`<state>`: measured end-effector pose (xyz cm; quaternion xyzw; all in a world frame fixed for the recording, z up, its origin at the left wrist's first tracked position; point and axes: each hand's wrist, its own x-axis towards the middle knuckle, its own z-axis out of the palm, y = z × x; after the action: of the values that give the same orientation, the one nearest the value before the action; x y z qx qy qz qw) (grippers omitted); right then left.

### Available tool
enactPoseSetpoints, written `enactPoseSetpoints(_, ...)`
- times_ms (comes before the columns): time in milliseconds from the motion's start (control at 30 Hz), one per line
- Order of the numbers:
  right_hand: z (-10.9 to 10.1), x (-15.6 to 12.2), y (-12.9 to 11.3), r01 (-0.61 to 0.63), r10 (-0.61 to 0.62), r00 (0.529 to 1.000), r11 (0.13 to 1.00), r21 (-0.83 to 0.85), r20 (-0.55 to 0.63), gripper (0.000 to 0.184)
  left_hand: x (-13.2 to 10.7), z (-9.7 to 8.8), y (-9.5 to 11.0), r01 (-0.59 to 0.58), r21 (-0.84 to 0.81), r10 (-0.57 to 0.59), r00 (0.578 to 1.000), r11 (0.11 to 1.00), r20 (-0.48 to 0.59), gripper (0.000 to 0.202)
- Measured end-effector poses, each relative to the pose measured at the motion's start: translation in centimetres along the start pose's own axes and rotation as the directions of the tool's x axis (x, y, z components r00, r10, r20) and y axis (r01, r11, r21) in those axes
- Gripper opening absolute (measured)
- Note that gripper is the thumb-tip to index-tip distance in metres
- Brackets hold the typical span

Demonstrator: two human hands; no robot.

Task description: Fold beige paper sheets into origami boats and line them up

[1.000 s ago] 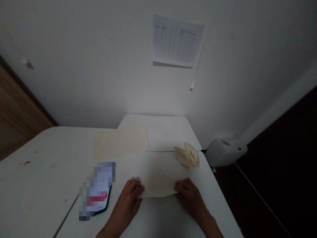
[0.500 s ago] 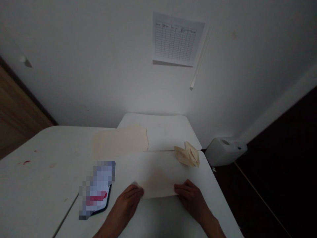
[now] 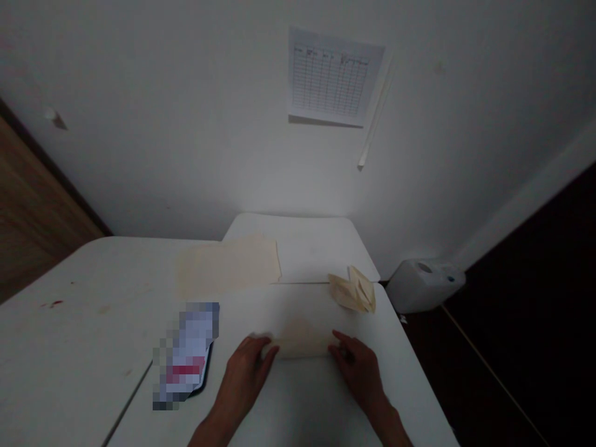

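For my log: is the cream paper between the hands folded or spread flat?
Folded: the cream paper is a narrow band with a straight edge, between the left hand and right hand.

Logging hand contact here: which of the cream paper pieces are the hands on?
The folded piece between the left hand and right hand; the flat sheet and creased bundle lie farther up the table, untouched.

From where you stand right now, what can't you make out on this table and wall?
In the head view:
The cream paper: its ends are hidden under the left hand and right hand.
The item beside the left hand: pixelated, so its print is unreadable.
The wall chart: writing too small to read.
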<state>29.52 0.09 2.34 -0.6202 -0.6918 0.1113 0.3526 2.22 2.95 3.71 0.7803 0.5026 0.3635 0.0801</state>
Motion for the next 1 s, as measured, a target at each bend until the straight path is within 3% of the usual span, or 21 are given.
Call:
enactPoseSetpoints(367,1.1,0.9,-0.5,-0.086,0.083,0.995,0.995,-0.060,-0.048,0.034,0.7,1.1,-0.1,-0.037,0.153,0.024,0.996,0.988,0.086,0.026)
enactPoseSetpoints(700,0.8,0.9,-1.2,0.018,-0.022,0.999,0.992,-0.127,-0.029,0.030,0.4,1.6,-0.4,-0.049,0.158,0.035,0.995,0.986,0.090,0.024)
enactPoseSetpoints(800,0.9,0.8,-1.1,0.061,-0.079,0.993,0.980,-0.190,-0.088,0.028,0.4,1.7,-0.4,-0.046,0.162,0.032,0.996,0.986,0.086,0.023)
enactPoseSetpoints(900,1.0,0.5,-1.7,0.159,-0.214,0.963,0.942,-0.295,-0.162,0.024,0.3,1.9,-0.5,-0.050,0.172,0.038,0.997,0.984,0.070,0.022)
enactPoseSetpoints(1000,1.2,0.1,-3.5,0.339,-0.380,0.922,0.887,-0.313,-0.078,0.027,0.3,2.0,-0.5,-0.063,0.178,0.053,0.997,0.982,0.060,0.022)
